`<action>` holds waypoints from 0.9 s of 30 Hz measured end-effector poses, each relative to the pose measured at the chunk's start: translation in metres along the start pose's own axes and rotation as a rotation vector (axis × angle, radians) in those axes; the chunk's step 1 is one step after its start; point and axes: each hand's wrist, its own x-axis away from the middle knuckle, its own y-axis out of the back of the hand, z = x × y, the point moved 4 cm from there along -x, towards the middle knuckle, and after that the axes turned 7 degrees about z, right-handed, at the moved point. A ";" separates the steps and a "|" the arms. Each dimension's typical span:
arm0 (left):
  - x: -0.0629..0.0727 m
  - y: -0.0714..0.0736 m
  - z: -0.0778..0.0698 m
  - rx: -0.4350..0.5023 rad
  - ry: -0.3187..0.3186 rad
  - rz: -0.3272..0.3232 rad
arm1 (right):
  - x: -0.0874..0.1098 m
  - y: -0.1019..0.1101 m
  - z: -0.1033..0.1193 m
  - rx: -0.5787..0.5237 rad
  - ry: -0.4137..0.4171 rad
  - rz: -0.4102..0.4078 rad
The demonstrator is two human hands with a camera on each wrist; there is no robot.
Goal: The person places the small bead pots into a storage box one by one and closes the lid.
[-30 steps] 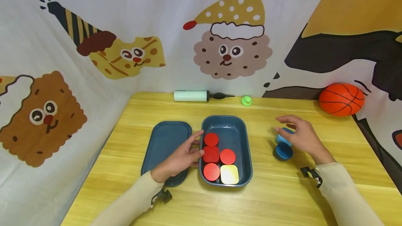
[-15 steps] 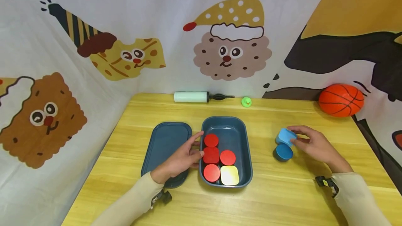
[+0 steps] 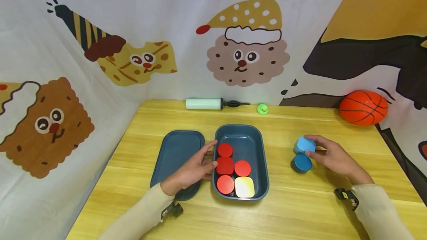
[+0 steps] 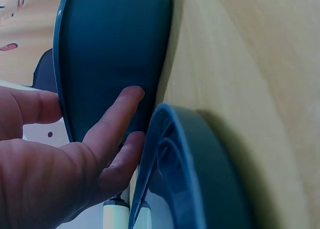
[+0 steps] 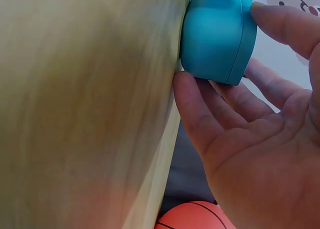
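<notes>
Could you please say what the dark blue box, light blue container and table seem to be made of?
Dark blue box: glossy, probably plastic, given bright highlights.
Light blue container: satin, likely plastic, with soft shading and a seam.
Table: low-sheen wood or laminate, showing grain.

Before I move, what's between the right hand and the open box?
Head view: light-blue container, pinched by the right hand, darker blue container beside it, then bare tabletop to the box.

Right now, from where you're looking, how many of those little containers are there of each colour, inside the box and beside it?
Red containers: 4
Yellow container: 1
Light blue container: 1
Darker blue container: 1
Total: 7
</notes>
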 end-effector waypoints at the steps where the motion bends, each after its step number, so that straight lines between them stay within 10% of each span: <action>1: 0.000 0.000 0.000 0.001 0.000 0.003 | 0.000 0.000 0.000 0.002 -0.004 0.000; 27: -0.003 0.000 0.000 0.022 0.008 -0.001 | -0.015 0.012 0.048 -0.027 0.088 -0.108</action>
